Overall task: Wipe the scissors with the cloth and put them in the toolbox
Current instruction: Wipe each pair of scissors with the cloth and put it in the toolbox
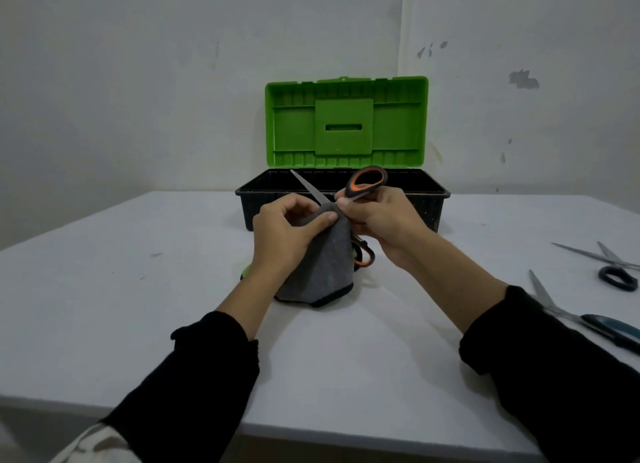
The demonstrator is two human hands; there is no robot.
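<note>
Orange-and-black scissors (363, 184) are held up in front of the toolbox, spread open, one blade pointing up-left. My right hand (384, 220) grips the upper handle loop; the lower loop hangs below, partly behind the cloth. My left hand (287, 234) pinches a grey cloth (322, 268) around the blades near the pivot, and the cloth drapes down to the table. The toolbox (429, 199), black with its green lid standing open, sits just behind my hands.
Two more pairs of scissors lie on the white table at the right: a dark-handled pair (609, 268) and a blue-handled pair (588, 320). A small green object (246, 271) peeks out beside my left wrist. The wall stands right behind the toolbox.
</note>
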